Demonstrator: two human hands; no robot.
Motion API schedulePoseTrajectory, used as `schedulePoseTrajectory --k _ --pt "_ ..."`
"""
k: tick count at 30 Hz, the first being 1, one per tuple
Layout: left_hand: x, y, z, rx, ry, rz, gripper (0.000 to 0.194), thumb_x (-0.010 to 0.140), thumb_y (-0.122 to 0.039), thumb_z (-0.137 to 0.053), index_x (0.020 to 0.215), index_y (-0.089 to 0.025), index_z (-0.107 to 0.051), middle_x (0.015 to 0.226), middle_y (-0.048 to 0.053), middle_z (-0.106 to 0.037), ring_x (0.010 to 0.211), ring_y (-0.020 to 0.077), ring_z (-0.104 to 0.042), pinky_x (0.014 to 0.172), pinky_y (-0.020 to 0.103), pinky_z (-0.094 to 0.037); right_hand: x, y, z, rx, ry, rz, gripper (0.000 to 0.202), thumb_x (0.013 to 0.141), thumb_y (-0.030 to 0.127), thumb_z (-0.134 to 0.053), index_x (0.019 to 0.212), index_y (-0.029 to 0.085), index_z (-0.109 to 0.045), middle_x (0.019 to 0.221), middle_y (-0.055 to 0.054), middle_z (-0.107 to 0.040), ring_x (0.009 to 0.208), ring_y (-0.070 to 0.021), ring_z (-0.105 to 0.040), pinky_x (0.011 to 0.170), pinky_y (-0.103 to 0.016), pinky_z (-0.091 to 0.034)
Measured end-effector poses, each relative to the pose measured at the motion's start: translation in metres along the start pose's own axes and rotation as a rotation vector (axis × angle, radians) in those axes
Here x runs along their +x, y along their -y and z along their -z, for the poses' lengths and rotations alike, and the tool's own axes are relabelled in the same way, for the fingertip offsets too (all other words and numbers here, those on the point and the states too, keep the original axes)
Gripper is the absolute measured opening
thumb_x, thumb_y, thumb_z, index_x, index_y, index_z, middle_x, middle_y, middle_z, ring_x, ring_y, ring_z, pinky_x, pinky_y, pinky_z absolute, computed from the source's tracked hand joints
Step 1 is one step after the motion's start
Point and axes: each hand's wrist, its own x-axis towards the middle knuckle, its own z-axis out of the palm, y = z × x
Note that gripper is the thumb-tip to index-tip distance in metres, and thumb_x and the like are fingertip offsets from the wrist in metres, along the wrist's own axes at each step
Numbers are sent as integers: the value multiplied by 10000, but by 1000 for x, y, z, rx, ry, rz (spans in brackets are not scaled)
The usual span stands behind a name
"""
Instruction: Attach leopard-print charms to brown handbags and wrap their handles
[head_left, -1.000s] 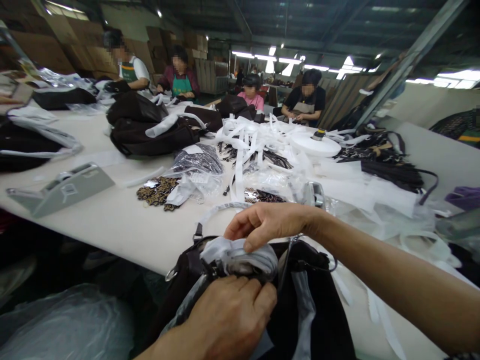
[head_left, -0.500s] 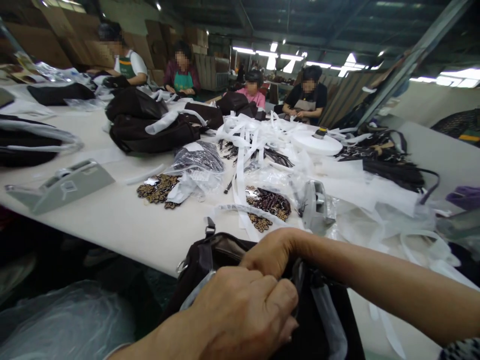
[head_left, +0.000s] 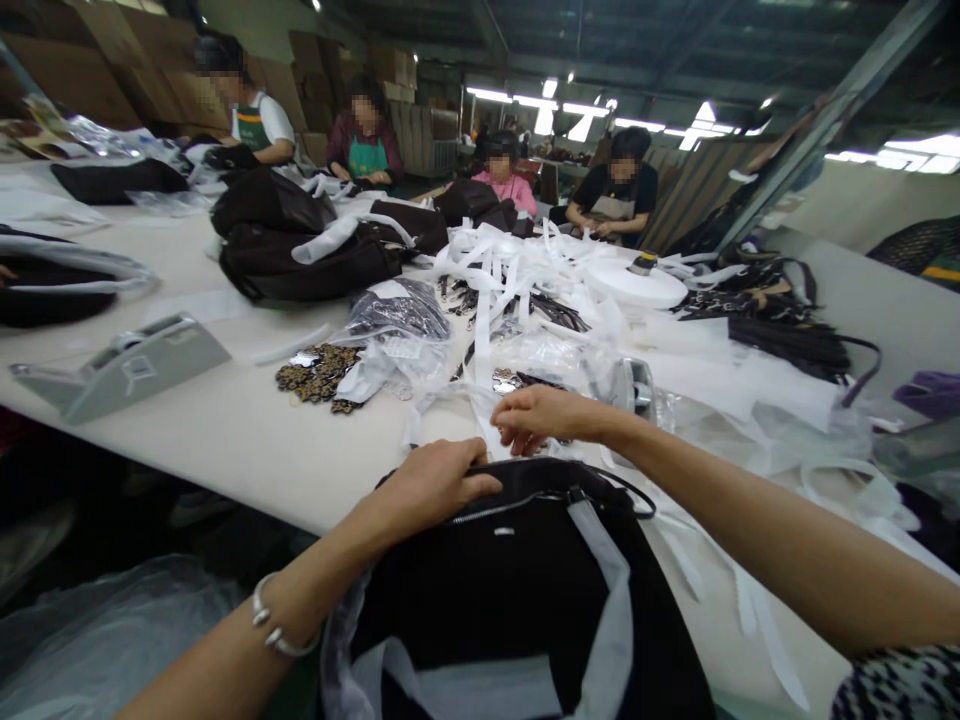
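Bag [head_left: 495, 600], under left hand [head_left: 439, 480]; right hand [head_left: 540, 415] beyond; cannot tell either grip. Possible zip [head_left: 495, 511] jam from caught wrap [head_left: 616, 600].

We count one left hand [head_left: 442, 482] and one right hand [head_left: 541, 415] — two hands up close — plus one bracelet [head_left: 292, 645]. Nearest us is one black bag [head_left: 510, 590]. On the bench [head_left: 247, 430] we find two grey tape dispensers [head_left: 129, 363], one white disc [head_left: 637, 288], one small yellow-and-black object [head_left: 643, 262] and one purple cloth [head_left: 930, 393]. Across from us we make it four people [head_left: 367, 158]. The white strips [head_left: 525, 250] overlap too much for us to number.
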Motion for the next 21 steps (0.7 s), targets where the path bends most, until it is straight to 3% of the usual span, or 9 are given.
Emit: schedulePoseTrajectory --k 3,6,10,12,14,16,18,19,21 --pt "25 35 -26 134 53 154 279 889 -447 -517 985 -195 -590 945 103 -703 867 260 -661 710 308 -447 -12 -10 14 -106 -223 -83 256 846 369 -583 985 188 -700 896 -56 -738 806 -190 -668 719 -286 -503" --pt "36 50 -45 156 68 177 273 897 -419 -504 995 -178 -585 952 125 -703 888 276 -664 737 330 -460 -34 -24 -3 -126 -193 -73 257 822 376 -615 998 212 -706 950 -45 -739 866 -216 -672 799 -334 -502" --pt "26 49 -36 78 -77 85 278 936 -383 -440 1085 -179 -557 1017 97 -675 913 239 -645 813 342 -482 -74 -42 -35 -160 -356 -19 266 828 302 -592 1064 226 -689 1086 -60 -709 1015 -245 -640 936 -403 -471" --pt "7 48 -20 6 -233 1 273 957 -314 -391 1137 -187 -554 1108 85 -646 1005 209 -618 920 341 -464 -97 -47 -43 -164 -434 14 325 819 197 -541 1114 231 -672 1186 -73 -671 1122 -246 -598 1025 -427 -426" --pt "-23 47 -4 -37 -301 -89 313 968 -223 -325 1153 -207 -577 1198 78 -622 1138 190 -568 1024 350 -416 -121 -47 -47 -162 -389 47 477 773 97 -496 1194 266 -639 1337 -62 -583 1261 -237 -510 1106 -437 -359" --pt "-62 45 6 -55 -145 -209 370 968 -170 -300 1141 -268 -612 1292 40 -602 1246 164 -512 1074 343 -387 -139 -41 -54 -170 -256 73 646 705 39 -493 1276 327 -590 1471 -23 -457 1387 -243 -368 1159 -461 -276" --pt "-100 41 5 -13 85 -273 326 929 -234 -475 1209 -355 -590 1342 -6 -594 1332 179 -446 1131 384 -328 -148 -32 -63 -192 -124 93 731 654 19 -529 1301 358 -568 1529 -5 -377 1442 -273 -258 1182 -507 -194" --pt "-116 39 -1 22 129 -309 381 872 -290 -584 1244 -370 -571 1348 0 -598 1346 210 -436 1157 432 -278 -148 -29 -68 -210 -84 114 706 642 19 -553 1265 348 -599 1532 -12 -373 1448 -292 -235 1186 -530 -151" --pt "-138 33 -17 98 102 -316 384 789 -356 -683 1168 -362 -628 1337 17 -612 1365 268 -412 1180 518 -164 -143 -23 -73 -246 -60 174 516 661 40 -597 1100 295 -685 1501 -39 -424 1436 -312 -258 1185 -547 -105"
